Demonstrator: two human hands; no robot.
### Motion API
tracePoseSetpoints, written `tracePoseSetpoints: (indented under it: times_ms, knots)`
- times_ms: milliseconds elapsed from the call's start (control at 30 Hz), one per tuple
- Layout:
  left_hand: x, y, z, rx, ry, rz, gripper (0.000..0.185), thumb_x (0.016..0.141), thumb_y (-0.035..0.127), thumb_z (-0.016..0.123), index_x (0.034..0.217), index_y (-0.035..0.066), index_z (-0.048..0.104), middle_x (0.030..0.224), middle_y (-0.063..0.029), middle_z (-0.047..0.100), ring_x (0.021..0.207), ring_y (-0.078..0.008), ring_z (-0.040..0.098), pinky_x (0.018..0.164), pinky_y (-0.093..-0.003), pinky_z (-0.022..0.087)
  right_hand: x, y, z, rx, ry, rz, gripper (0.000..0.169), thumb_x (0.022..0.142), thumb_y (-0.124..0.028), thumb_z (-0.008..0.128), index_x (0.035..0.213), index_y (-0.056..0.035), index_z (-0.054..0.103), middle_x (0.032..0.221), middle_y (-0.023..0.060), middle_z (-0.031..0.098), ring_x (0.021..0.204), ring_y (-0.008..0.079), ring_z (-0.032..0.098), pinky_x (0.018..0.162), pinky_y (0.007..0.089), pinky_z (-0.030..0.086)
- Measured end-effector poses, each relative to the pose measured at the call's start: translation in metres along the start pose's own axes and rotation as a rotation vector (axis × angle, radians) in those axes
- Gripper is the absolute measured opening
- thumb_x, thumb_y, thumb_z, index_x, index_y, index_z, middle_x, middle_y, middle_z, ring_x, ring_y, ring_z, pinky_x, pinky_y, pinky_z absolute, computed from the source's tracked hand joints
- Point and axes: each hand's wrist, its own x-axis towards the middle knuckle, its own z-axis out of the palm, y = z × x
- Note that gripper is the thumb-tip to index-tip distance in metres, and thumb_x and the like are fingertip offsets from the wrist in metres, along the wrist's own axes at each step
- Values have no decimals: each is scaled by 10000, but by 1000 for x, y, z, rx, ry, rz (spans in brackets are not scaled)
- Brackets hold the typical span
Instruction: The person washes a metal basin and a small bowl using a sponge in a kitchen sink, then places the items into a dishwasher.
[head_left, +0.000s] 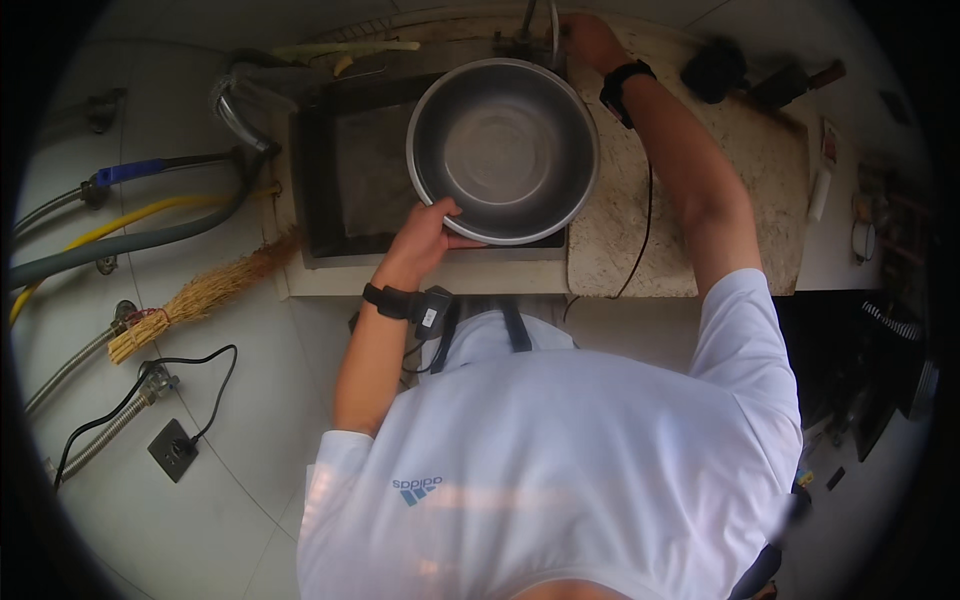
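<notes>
A round stainless steel basin (499, 161) is over the right part of the sink (435, 257), its inside facing up. My left hand (426, 236) grips its near left rim, with the thumb over the edge and fingers underneath. Beyond the basin, my right hand (594, 41) is at the back of the counter, beside a thin, pale curved piece (555, 34) and what looks like the faucet (525, 37). Its fingertips are blurred and partly hidden, so I cannot tell whether it holds anything. Both wrists wear black straps.
A worn board (682, 217) covers the counter right of the sink, with a dark cord (646, 225) across it. A cleaver-like tool (787, 82) lies at the back right. Left are a straw brush (202, 296), a grey hose (135, 244) and a yellow hose (142, 214).
</notes>
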Motion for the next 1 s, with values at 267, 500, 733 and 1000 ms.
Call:
tracePoseSetpoints:
  times_ms: [267,500,733,1000]
  knots:
    - [14,2,-3,-21,14,-13,319,930,63,522,1173,-144,529,1167,-251,637,1026,-380,695,872,-534,634,-20,-29,-11,-141,-129,-15,160,892,-189,624,973,-124,745,992,134,732,924,322,687,838,438,541]
    - [15,3,-4,-40,6,-20,289,953,77,529,1145,-137,553,1165,-244,641,1030,-384,695,872,-538,632,-24,-21,0,-185,-151,41,214,936,-172,572,1035,-127,757,1048,104,746,956,304,692,847,430,548]
    - [16,12,-13,-41,1,-15,304,957,85,528,1174,-127,548,1189,-223,636,1032,-377,696,862,-533,632,-19,-14,11,-46,-127,25,209,924,-191,587,1031,-144,761,1031,93,751,949,298,701,854,429,549]
    - [17,18,-35,29,33,87,364,952,84,517,1238,-140,517,1215,-230,625,1045,-381,690,866,-521,633,-19,-18,13,-83,-117,-18,172,916,-183,600,978,-132,752,989,95,751,940,292,705,853,422,553]
